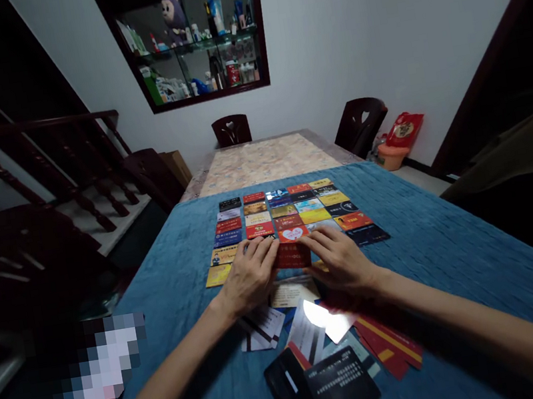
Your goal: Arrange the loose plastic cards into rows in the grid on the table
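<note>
A dark red plastic card (293, 255) is held up between my two hands, its printed face toward me. My left hand (252, 272) pinches its left edge, and my right hand (341, 258) grips its right edge. Beyond them, several cards lie in columns on the blue cloth, among them a red card with a white heart (294, 234) and a yellow card (219, 275) at the left. My hands hide part of this layout. Nearer me is a loose, overlapping pile with a black card (343, 386), a white striped card (263, 329) and red cards (389, 345).
The blue cloth (170, 295) covers the near part of the table, with a patterned top (265, 159) beyond. Chairs (360, 122) stand around it. At the lower left lies a blurred-out item (98, 381). A person's sleeve or clothing (517, 153) shows at the right.
</note>
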### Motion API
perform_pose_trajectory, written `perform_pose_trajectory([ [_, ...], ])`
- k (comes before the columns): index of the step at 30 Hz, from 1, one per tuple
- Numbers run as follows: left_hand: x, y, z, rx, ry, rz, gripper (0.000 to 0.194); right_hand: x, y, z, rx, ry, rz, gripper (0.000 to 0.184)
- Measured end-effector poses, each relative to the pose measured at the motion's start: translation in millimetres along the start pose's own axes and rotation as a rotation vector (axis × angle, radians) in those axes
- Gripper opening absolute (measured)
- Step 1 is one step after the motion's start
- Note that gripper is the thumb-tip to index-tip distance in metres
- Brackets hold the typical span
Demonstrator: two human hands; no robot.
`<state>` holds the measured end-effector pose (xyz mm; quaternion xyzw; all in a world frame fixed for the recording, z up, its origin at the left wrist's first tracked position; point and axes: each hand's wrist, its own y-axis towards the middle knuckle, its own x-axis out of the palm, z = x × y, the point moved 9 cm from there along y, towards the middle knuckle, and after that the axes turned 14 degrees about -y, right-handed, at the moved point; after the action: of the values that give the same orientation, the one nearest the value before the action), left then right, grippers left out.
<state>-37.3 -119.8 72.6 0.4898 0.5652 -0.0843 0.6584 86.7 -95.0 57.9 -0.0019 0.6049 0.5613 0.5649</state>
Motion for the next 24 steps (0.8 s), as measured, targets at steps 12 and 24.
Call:
perform_pose_trajectory([
  [12, -7.6, -12.2, -74.4, -0.231, 0.016, -0.218, 0.049, 39.4, 62.6, -5.4, -0.050, 0.099, -0.098, 0.045],
  [24, -16.5, -14.2, -154.2, -0.351, -0.041, -0.292, 0.038, 93.2, 134.9, -1.6, -0.020, 0.135, -0.229, 0.045],
])
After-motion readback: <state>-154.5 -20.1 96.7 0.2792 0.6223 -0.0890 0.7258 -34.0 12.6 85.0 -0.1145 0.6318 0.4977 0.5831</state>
